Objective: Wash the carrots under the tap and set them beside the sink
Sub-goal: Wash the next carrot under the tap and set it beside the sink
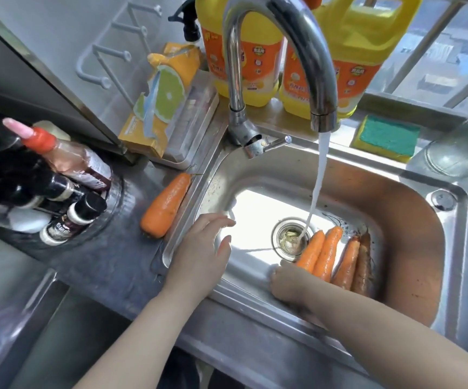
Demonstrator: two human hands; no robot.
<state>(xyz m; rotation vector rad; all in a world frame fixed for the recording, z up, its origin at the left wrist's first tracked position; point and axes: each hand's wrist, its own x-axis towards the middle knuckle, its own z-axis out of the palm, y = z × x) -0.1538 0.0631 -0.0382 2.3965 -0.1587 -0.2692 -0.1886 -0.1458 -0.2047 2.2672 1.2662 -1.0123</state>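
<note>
One clean orange carrot lies on the counter just left of the steel sink. Several more carrots lie in the basin right of the drain, the right ones darker with dirt. Water streams from the tap onto the drain. My left hand hovers open over the sink's left rim, holding nothing. Over the carrots' near ends rests my right hand; its fingers curl down and whether it grips one is hidden.
Two yellow detergent jugs stand behind the tap. A green-and-yellow sponge lies at the back right. An orange packet and a rack of sauce bottles sit to the left of the sink.
</note>
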